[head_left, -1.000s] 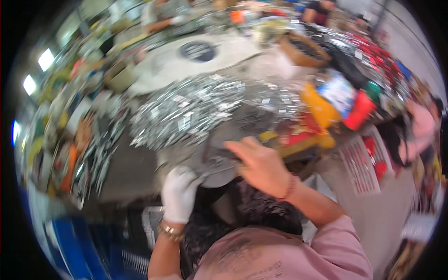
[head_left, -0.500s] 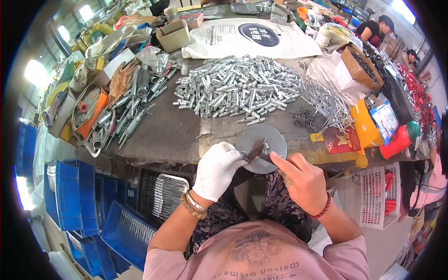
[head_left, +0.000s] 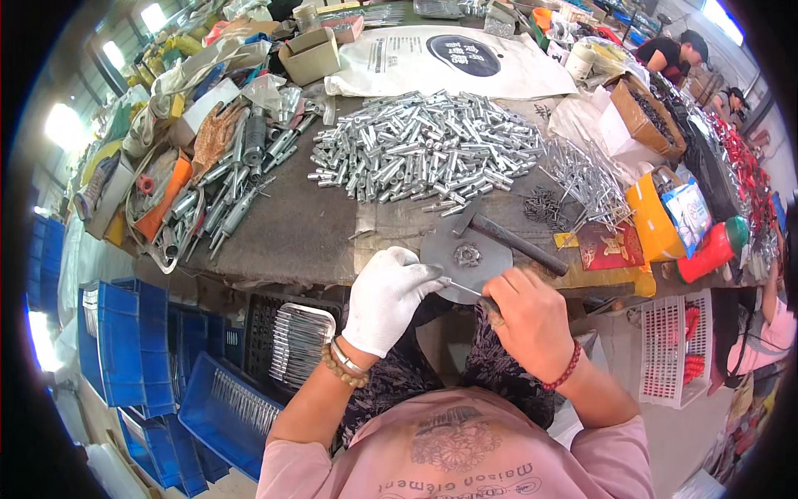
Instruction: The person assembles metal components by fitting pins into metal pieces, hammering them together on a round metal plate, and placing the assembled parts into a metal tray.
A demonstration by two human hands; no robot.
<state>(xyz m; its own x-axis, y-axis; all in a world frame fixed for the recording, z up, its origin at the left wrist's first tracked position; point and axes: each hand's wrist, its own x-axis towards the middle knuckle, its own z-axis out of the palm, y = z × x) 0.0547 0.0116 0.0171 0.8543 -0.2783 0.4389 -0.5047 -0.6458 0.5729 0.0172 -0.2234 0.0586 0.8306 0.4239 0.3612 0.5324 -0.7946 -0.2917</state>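
Observation:
My left hand (head_left: 387, 298), in a white glove, is closed in a pinch on one end of a thin metal rod (head_left: 464, 289). Bare and curled, my right hand (head_left: 530, 323) grips the rod's other end. The rod spans the gap between both hands, over the near edge of a round grey metal plate (head_left: 436, 249). A shiny rough lump (head_left: 467, 254) sits at the plate's middle. Just beyond my right hand lies a hammer (head_left: 517, 246), its head on the plate's far side and its handle pointing to the right.
Beyond the plate is a heap of short silver metal tubes (head_left: 424, 150). Thin rods (head_left: 588, 185) and dark small screws (head_left: 544, 208) lie right of it. Tools crowd the left. Blue bins (head_left: 224, 407) stand below left, a white basket (head_left: 657, 358) below right. Two people work far right.
The hammer, earlier at my right hand over the plate, now lies on the table. My right hand has moved slightly nearer to me and now grips the thin rod.

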